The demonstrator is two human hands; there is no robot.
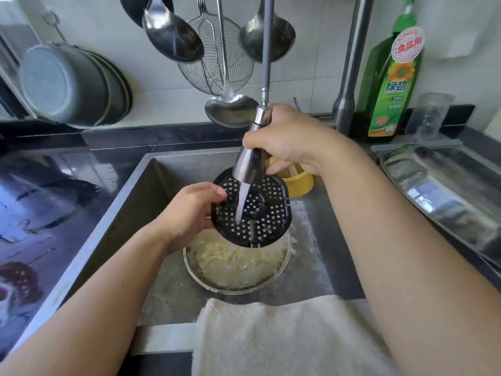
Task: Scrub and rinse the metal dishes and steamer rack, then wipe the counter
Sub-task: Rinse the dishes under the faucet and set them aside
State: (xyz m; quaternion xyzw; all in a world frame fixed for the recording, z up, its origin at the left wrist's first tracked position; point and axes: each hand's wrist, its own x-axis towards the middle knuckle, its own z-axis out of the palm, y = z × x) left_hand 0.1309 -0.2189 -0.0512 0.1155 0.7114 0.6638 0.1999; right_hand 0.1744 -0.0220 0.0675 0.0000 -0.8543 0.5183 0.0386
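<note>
My left hand (pixel 189 213) grips the left rim of a round black perforated steamer rack (pixel 267 215), tilted over the sink (pixel 127 202). My right hand (pixel 287 142) holds the pull-out faucet sprayer (pixel 248 161), and its stream of water runs onto the rack's face. Under the rack a round metal dish (pixel 235 267) full of cloudy, foamy water sits on the sink floor. A metal tray (pixel 444 185) lies on the counter to the right.
A pale cloth (pixel 284 337) drapes over the sink's front edge. A yellow cup (pixel 298 183) stands at the sink's back right. A green detergent bottle (pixel 393 77) and the faucet post (pixel 349 77) stand behind. Ladles, a wire skimmer (pixel 217 58) and pots (pixel 70 85) hang on the wall.
</note>
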